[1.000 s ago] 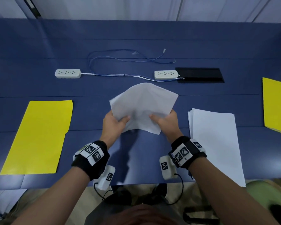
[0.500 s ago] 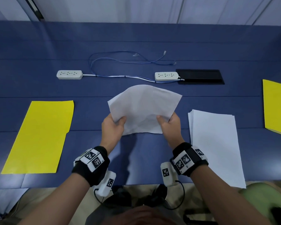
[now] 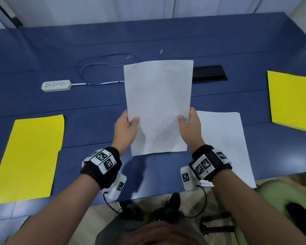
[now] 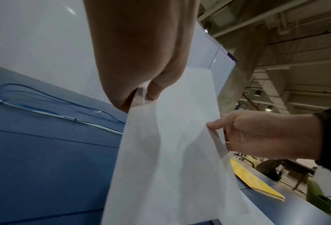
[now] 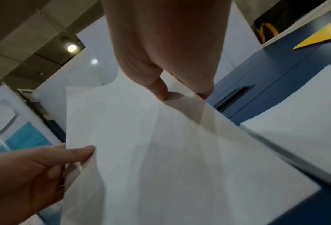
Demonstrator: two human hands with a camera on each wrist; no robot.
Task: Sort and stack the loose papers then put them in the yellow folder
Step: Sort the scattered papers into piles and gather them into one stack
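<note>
Head cam, both hands (image 3: pixel 158 128) pinching sheet (image 3: pixel 157 96) w/ thumbs, blocks black panel (image 3: pixel 209 73)

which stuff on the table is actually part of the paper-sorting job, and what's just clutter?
Job:
- held sheet, pinched by left hand and right hand
- paper stack
- yellow folder at left
- yellow folder at right

Clutter:
- power strip
- blue cable
- black panel

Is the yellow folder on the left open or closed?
Closed: the yellow paper folder lies flat on the blue table, one cover showing, nothing visibly inside.
</note>
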